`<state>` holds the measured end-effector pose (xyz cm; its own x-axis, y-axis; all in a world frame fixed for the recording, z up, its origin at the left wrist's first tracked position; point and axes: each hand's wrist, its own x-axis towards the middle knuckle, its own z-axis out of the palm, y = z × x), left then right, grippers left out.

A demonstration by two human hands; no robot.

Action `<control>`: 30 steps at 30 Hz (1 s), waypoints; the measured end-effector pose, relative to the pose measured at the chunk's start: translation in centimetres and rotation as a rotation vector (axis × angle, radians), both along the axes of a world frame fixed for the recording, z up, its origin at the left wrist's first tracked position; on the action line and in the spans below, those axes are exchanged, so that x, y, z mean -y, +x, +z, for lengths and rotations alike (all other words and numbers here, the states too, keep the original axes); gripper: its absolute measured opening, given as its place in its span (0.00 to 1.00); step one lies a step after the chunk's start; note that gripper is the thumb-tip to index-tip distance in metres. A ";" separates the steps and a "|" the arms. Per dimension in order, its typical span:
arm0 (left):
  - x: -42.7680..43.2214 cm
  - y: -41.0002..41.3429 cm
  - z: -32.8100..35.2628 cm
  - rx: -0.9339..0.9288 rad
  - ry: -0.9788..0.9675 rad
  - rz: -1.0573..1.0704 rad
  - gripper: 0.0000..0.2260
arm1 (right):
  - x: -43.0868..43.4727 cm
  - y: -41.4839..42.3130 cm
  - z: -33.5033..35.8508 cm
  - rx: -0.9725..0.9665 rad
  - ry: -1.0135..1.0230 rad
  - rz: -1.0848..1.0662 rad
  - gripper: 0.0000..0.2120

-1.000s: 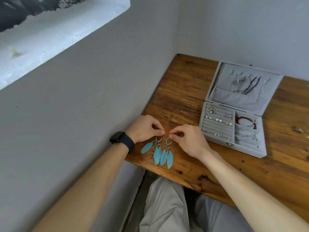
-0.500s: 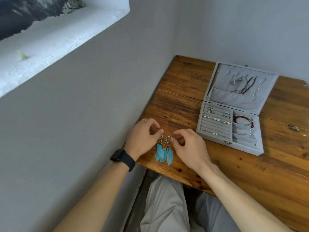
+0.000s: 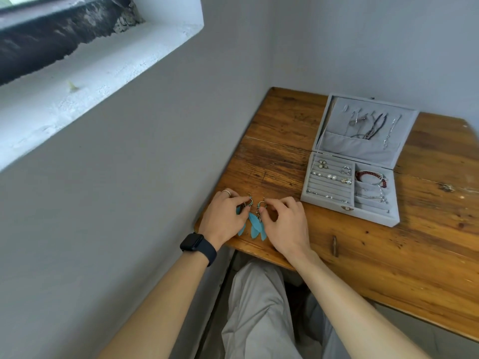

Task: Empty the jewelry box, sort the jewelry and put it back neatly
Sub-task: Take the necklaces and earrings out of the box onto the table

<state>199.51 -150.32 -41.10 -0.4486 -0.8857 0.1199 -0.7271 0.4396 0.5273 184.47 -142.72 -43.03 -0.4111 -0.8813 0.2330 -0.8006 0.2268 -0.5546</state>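
Two turquoise feather earrings (image 3: 255,224) lie side by side at the near left corner of the wooden table (image 3: 388,255), with their feathers pointing toward me. My left hand (image 3: 223,216) pinches the hoop of the left one between thumb and curled fingers. My right hand (image 3: 287,224) pinches the hoop of the right one the same way.

To the right and a little farther off sits the grey jewelry box (image 3: 368,216), with its lid (image 3: 363,151) standing open on the far side. The box's left compartment is a bed of ring rolls holding pearl studs (image 3: 330,176) and several small earrings and rings. The right compartments hold a red bracelet (image 3: 370,175) and thin silver chains (image 3: 374,197). Necklaces (image 3: 373,128) hang inside the lid above a pocket.

I see a black watch (image 3: 197,244) on my left wrist and a ring (image 3: 226,192) on a left finger.
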 end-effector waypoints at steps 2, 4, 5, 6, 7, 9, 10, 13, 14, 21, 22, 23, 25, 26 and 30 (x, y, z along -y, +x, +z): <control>0.2 0.1 0.1 0.001 0.008 -0.013 0.16 | -0.1 0.3 0.0 -0.023 0.006 -0.006 0.17; 0.3 0.1 0.1 0.007 0.012 -0.025 0.16 | -0.2 0.5 0.0 -0.040 0.015 -0.011 0.17; 0.3 0.1 0.2 0.014 0.014 -0.031 0.16 | -0.2 0.5 0.0 -0.048 0.016 -0.014 0.17; 0.3 0.1 0.2 0.023 0.015 -0.032 0.16 | -0.2 0.5 0.0 -0.057 0.017 -0.017 0.17; 0.3 0.1 0.3 0.032 0.017 -0.030 0.16 | -0.3 0.6 0.0 -0.063 0.017 -0.019 0.17; 0.2 0.1 0.5 0.039 0.029 -0.021 0.16 | -0.3 0.6 0.0 -0.062 0.019 -0.021 0.18; 0.1 0.0 0.6 0.040 0.036 -0.020 0.16 | -0.3 0.6 0.1 -0.053 0.022 -0.021 0.18; -0.1 -0.1 1.3 0.043 0.057 -0.026 0.15 | -0.5 0.4 0.4 0.002 0.021 0.000 0.19; -0.2 -0.1 1.5 0.043 0.067 -0.028 0.15 | -0.6 0.3 0.6 0.027 0.017 0.014 0.19; -1.1 -0.3 2.9 0.112 -0.020 -0.033 0.16 | -2.6 -1.6 3.0 0.124 0.001 0.139 0.18; -1.2 -0.6 3.2 0.115 -0.043 -0.046 0.17 | -3.1 -2.1 3.6 0.096 -0.023 0.143 0.18; -1.3 -0.9 3.5 0.119 -0.072 -0.063 0.17 | -3.6 -2.7 4.1 0.065 -0.049 0.145 0.17; -1.8 -1.9 4.1 0.141 -0.137 -0.095 0.18 | -4.7 -4.1 5.2 0.017 -0.088 0.140 0.15; -2.0 -2.6 4.4 0.153 -0.165 -0.109 0.19 | -5.2 -4.9 5.7 0.000 -0.099 0.133 0.15; -2.7 -5.7 5.4 0.141 -0.222 -0.163 0.19 | -6.8 -8.3 7.1 -0.054 -0.111 0.098 0.14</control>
<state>193.80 -147.65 -35.68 -0.6084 -0.7598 0.2293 -0.6968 0.6497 0.3040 176.15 -135.88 -35.89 -0.3084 -0.8843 0.3506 -0.8451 0.0854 -0.5277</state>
